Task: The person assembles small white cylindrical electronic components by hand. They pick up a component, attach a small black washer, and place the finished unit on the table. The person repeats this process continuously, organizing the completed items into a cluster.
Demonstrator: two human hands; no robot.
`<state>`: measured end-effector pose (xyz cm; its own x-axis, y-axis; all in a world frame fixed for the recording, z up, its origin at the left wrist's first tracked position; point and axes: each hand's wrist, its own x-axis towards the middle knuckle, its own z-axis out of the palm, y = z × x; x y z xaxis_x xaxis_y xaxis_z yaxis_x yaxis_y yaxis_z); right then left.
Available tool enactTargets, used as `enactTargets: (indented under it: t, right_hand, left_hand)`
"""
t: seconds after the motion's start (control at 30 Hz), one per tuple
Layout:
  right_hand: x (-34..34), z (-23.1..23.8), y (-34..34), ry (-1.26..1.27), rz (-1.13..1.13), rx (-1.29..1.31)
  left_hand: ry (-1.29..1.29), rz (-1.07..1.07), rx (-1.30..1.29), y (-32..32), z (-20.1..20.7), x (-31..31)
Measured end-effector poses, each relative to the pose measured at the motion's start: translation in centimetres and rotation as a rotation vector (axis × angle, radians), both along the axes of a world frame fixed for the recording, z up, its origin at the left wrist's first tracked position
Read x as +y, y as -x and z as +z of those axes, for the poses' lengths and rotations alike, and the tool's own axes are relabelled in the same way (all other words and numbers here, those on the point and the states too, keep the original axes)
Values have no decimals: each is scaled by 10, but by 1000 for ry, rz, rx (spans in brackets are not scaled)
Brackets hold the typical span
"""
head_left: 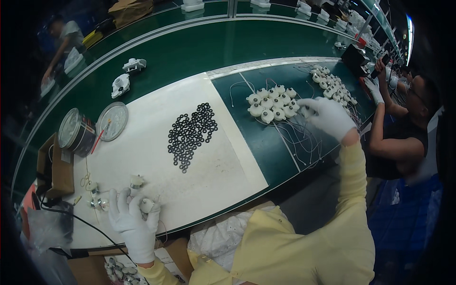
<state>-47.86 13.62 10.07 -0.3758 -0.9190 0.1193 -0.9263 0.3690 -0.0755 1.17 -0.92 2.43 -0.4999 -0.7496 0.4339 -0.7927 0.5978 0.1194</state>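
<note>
My left hand [133, 228], in a white glove, is closed round a small round motor [147, 205] at the near left of the white sheet [218, 178]. Close by are a motor with a pale cap [137, 181] and several metal-sided motors [98, 204]. My right hand [330, 118], also gloved, reaches to the right edge of a cluster of white-capped motors [267, 102]. Its thumb and forefinger pinch a white-capped motor [307, 112], slightly blurred. Thin white wires [304, 142] trail from the cluster. Many black rings [190, 135] lie on the sheet between my hands.
An open tin [77, 133] and its lid [112, 122], with a red-handled brush [98, 141], stand left beside a cardboard box [61, 166]. White plastic housings [121, 85] sit on the green belt [190, 52]. More motors [332, 85] lie right, near a co-worker [403, 123].
</note>
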Motion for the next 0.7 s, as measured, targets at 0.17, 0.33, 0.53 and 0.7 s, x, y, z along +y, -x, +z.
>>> enactTargets:
  t: [0.17,0.33,0.53,0.7]
  right_hand:
    - [-21,-37,62,88,-47,-102]
    - [-24,-55,69,101,-95,-138]
    - [-24,-53,58,163,-190,-194]
    - [-22,-33,41,38,-333,-271]
  left_hand:
    - [52,-57,23,-5,4,-1]
    - [74,-62,16,-10,11,-4]
    - [120,-56,40,-14,17,-7]
    - [192,-57,156,-15,14,-11]
